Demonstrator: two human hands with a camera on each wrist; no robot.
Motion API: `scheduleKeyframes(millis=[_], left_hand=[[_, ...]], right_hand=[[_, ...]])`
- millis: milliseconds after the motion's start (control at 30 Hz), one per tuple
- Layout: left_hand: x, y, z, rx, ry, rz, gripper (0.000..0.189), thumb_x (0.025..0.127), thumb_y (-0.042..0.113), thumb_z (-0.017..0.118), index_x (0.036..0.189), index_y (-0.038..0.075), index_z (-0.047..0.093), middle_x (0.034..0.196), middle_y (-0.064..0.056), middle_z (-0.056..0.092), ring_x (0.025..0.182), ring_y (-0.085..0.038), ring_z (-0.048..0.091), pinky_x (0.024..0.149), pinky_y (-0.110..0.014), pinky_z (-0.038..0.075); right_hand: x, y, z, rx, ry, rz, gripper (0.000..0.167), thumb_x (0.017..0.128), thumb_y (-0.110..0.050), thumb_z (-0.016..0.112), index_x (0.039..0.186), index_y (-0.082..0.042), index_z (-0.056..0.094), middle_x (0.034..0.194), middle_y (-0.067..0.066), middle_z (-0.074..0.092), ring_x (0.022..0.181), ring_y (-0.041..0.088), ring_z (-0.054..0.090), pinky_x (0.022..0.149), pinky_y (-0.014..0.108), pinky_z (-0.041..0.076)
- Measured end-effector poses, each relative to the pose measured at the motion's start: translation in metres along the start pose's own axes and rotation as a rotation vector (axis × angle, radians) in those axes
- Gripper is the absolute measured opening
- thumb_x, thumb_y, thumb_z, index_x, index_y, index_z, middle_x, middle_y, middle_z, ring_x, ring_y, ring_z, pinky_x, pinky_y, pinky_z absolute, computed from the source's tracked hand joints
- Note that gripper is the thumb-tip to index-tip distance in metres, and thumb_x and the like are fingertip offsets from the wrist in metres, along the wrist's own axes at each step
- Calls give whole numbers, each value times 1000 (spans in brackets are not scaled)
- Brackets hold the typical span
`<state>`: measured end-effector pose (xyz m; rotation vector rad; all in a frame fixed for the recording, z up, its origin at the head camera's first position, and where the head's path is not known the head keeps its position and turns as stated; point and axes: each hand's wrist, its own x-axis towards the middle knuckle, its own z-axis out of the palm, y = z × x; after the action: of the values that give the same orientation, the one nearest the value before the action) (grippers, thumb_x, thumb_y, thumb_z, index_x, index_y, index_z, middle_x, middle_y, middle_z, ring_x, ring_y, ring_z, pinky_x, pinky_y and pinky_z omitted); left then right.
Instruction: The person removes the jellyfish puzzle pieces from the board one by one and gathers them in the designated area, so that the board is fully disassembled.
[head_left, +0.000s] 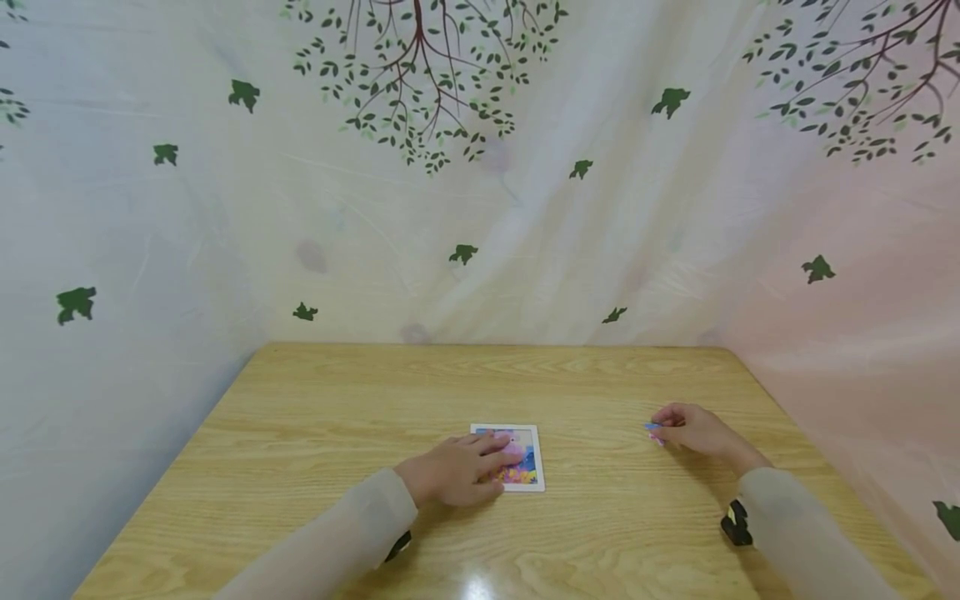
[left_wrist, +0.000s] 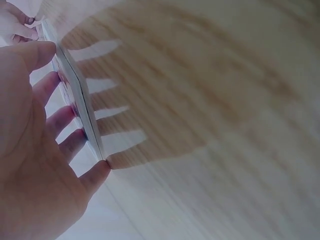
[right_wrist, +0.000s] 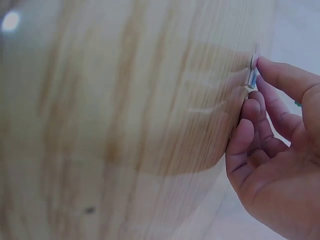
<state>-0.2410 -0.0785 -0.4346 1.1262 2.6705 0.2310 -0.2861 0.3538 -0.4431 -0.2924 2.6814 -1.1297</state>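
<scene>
A small square picture puzzle (head_left: 531, 475) with a white border and a colourful pink, blue and yellow picture lies flat on the table. Spread over its left part is my left hand (head_left: 461, 471), whose fingers hide some of the picture. In the left wrist view, those fingertips touch the thin board (left_wrist: 82, 97) along its near face. Well to the right, my right hand (head_left: 693, 429) pinches a small blue and pink puzzle piece (head_left: 656, 431) between thumb and finger, low at the table top. The right wrist view shows the piece (right_wrist: 253, 75) nearly edge-on, its picture hidden.
The wooden table (head_left: 360, 392) has a glossy grain and a bright reflection near its front. A pale curtain (head_left: 375, 275) printed with branches and green birds hangs behind the table and along both sides. A small dark speck (right_wrist: 89, 210) shows on the wood in the right wrist view.
</scene>
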Motion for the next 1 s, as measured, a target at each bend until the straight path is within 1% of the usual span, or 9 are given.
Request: scheduleKeyframes(millis=[167,333,500,600,700,767,867,933,1000], left_hand=[[-1,-1,1,10,16,22,54,107,41,48,160,30,42,168,-2,34,154,-30,31,122,-55,29],[1,-3,5,38,20,34,55,108,43,47,161,32,38,169,-2,32,155,-28,29,123,-54,29],[0,-5,7,51,34,41,55,109,42,48,162,32,38,169,-2,30,155,-30,29,123,-54,29],[0,-5,7,54,41,48,55,109,42,48,161,32,38,169,-3,30,155,-32,29,123,-54,29],[-1,-7,7,42,48,53,55,109,44,48,162,31,38,169,-4,30,154,-33,29,122,-55,29],[-2,-8,7,35,57,60,55,109,44,49,161,29,39,168,-5,31,154,-34,30,122,-55,29],[-3,-11,6,27,81,76,55,109,41,51,160,26,41,166,-7,35,152,-34,33,121,-54,31],[-5,-12,5,17,87,82,54,108,39,52,160,25,43,165,-8,37,151,-34,35,121,-54,33],[-7,-14,4,15,86,81,55,108,39,53,159,24,43,164,-10,38,150,-36,36,120,-55,34]], right_hand=[[0,-1,0,-18,5,10,29,103,-20,66,115,6,63,95,8,62,83,20,51,67,26,44],[-1,-1,-2,-42,13,48,37,104,-26,64,122,7,60,103,10,63,88,22,55,72,31,49],[1,-5,-4,-57,35,61,37,105,-26,61,125,6,59,101,11,61,81,22,54,66,32,48],[2,-12,-2,-86,52,29,34,104,-25,62,122,5,61,100,11,63,83,20,55,68,31,48],[4,-22,2,-76,52,-3,32,103,-24,64,120,4,63,99,11,64,82,20,57,69,32,49],[7,-29,7,-50,39,-29,31,103,-22,64,119,4,63,96,11,63,77,20,59,66,32,50],[12,-39,14,-13,10,-55,28,103,-19,64,118,5,62,94,10,61,66,19,55,56,31,49],[16,-44,18,-33,4,-83,26,103,-18,64,117,4,63,97,8,61,68,17,54,56,30,47],[19,-50,22,-54,-2,-110,25,103,-18,64,116,3,65,100,9,62,75,17,54,60,30,48]])
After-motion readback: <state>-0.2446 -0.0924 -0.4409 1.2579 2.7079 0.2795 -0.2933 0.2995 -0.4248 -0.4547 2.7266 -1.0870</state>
